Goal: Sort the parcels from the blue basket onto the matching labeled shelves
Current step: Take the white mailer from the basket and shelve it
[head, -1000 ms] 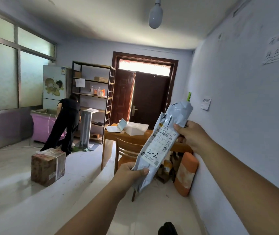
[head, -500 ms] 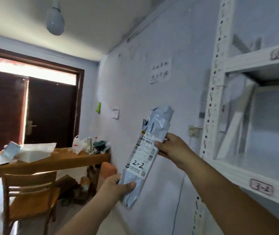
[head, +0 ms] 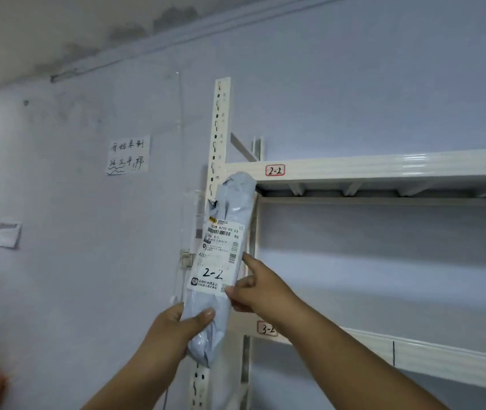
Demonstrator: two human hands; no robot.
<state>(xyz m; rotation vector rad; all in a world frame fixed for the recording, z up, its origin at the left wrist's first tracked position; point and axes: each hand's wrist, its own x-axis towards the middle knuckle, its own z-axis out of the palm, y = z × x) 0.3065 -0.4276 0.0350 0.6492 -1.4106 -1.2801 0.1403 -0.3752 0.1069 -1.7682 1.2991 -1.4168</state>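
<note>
**Grey parcel marked 2-2 held up beside the shelf rack**

Grey plastic mailer parcel (head: 226, 261), long and crumpled, stands nearly upright in front of the white perforated metal upright (head: 219, 128) of the shelf rack, hiding part of it. At far left, a blurred orange-brown shape is cut off by the frame edge and cannot be identified. On the pale blue wall hang a small white note (head: 7, 234), unreadable, and a white handwritten paper sign (head: 129, 154). The left hand (head: 173, 327) grips the parcel's lower end, thumb across its front. The white shipping label (head: 219, 257) bears a handwritten "2-2"; its fine print is too small to read. The right hand (head: 258, 288) pinches the parcel's right edge at the label, forefinger extended. Right of it, the white metal shelf beam (head: 383, 168) carries a red-bordered "2-2" tag (head: 275, 170); the lower tag (head: 267, 329) is partly hidden by the right forearm.
</note>
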